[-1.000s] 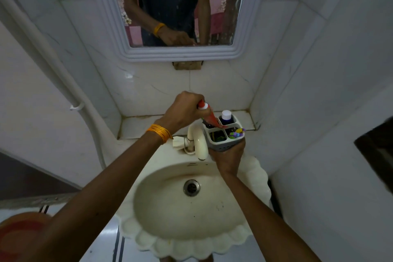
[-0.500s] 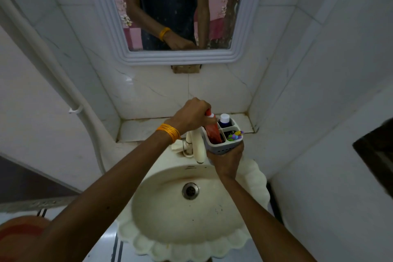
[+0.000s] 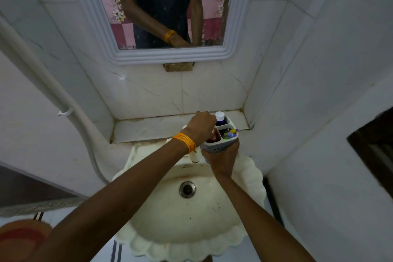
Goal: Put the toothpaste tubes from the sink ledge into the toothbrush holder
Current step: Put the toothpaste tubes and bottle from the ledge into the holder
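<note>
My right hand (image 3: 223, 159) grips the grey toothbrush holder (image 3: 221, 145) from below, above the sink's back rim. A red toothpaste tube (image 3: 213, 137) stands deep in the holder's left compartment, mostly hidden by my left hand (image 3: 202, 126), whose fingers are closed over its top. A blue tube with a white cap (image 3: 219, 117) stands in the back compartment. Colourful toothbrush heads (image 3: 230, 133) fill the right compartment.
The cream scalloped sink (image 3: 251, 176) lies below, with its drain (image 3: 187, 189) and a tap (image 3: 194, 156) left of the holder. A marble ledge (image 3: 148, 130) runs behind. A mirror (image 3: 170, 6) hangs above. A white pipe (image 3: 70, 112) runs down the left wall.
The red tube went from tilted above the holder to pushed down inside its left compartment. My left hand lowered with it. The holder shifted slightly up toward the ledge.
</note>
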A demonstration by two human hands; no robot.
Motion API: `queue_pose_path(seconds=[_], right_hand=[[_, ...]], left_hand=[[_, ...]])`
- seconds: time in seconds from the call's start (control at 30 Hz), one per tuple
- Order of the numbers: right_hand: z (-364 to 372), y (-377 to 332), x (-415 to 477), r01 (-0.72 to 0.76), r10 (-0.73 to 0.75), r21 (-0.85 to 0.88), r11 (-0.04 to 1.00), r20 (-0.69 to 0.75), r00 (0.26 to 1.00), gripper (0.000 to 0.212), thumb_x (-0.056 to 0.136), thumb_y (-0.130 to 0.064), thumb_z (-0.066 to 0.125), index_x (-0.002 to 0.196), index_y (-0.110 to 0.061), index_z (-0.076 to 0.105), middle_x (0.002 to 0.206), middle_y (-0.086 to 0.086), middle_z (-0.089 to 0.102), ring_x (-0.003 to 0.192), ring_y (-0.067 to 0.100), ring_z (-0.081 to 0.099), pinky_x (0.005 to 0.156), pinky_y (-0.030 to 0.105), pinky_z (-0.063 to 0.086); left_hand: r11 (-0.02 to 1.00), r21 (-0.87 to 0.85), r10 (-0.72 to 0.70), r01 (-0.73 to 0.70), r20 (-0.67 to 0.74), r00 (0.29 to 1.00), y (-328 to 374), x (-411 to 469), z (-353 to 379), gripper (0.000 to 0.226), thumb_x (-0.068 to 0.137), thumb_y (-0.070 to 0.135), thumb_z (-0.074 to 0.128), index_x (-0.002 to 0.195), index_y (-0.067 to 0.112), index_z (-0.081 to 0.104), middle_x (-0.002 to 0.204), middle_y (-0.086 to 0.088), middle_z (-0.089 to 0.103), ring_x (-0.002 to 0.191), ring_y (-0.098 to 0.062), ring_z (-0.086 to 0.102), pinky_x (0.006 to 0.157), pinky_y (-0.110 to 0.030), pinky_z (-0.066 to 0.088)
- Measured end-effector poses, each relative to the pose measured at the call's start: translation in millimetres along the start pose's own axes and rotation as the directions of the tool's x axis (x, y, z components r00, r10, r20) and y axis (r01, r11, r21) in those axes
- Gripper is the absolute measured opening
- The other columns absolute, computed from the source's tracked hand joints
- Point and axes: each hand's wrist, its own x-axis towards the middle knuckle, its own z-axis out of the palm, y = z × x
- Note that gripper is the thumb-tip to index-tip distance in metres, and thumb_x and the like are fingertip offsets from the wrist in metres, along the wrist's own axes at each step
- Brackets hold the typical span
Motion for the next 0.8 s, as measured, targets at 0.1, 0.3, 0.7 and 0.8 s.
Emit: queue_pose_path(seconds=[0.1, 0.3, 0.7, 0.8], right_hand=[[1.0, 1.8, 0.6, -0.007, 0.007, -0.012, 1.0, -0.005, 1.0, 0.125, 0.044, -0.027, 0.105, 0.148, -0.006, 0.037, 0.136, 0.006, 0.056, 0.126, 0.022, 0.056, 0.106, 0.036, 0.05], [0.5, 1.1, 1.8, -0.015, 0.015, -0.012, 1.0, 0.022, 1.0, 0.125, 0.044, -0.026, 0.106, 0.147, -0.003, 0.038, 0.135, 0.011, 0.056, 0.127, 0.027, 0.057, 0.103, 0.027, 0.046], [-7.6, -14.5, 11.3, -0.13, 0.13, -0.008, 0.991, 0.069, 0.989, 0.126, 0.037, -0.038, 0.101, 0.145, -0.021, 0.039, 0.138, 0.003, 0.058, 0.128, 0.025, 0.059, 0.102, 0.047, 0.056], [-12.5, -23.0, 17.7, -0.116, 0.116, -0.01, 0.993, 0.07, 0.991, 0.125, 0.04, -0.041, 0.103, 0.145, -0.018, 0.041, 0.137, 0.005, 0.059, 0.128, 0.026, 0.06, 0.101, 0.044, 0.057]], left_hand=[[1.0, -0.003, 0.004, -0.004, 0.018, 1.0, 3.6, -0.9, 1.2, 0.04, 0.082, 0.029, 0.074, 0.107, 0.0, 0.066, 0.111, -0.022, 0.068, 0.103, -0.036, 0.065, 0.08, -0.038, 0.048], [0.998, -0.069, 0.004, -0.007, -0.044, 0.999, -4.1, -2.0, -2.4, 0.039, 0.075, 0.043, 0.078, 0.088, 0.009, 0.065, 0.098, -0.016, 0.07, 0.091, -0.03, 0.062, 0.068, -0.031, 0.036], [0.962, -0.221, -0.238, 0.159, -0.397, 0.886, -52.2, -18.2, -24.3, 0.044, 0.094, 0.05, 0.054, 0.103, 0.01, 0.07, 0.095, -0.012, 0.072, 0.088, -0.03, 0.066, 0.072, -0.033, 0.048], [0.957, -0.216, -0.278, 0.195, -0.483, 0.83, -60.4, -32.1, -23.0, 0.044, 0.096, 0.048, 0.052, 0.111, 0.01, 0.067, 0.101, -0.013, 0.07, 0.095, -0.031, 0.064, 0.072, -0.035, 0.049]])
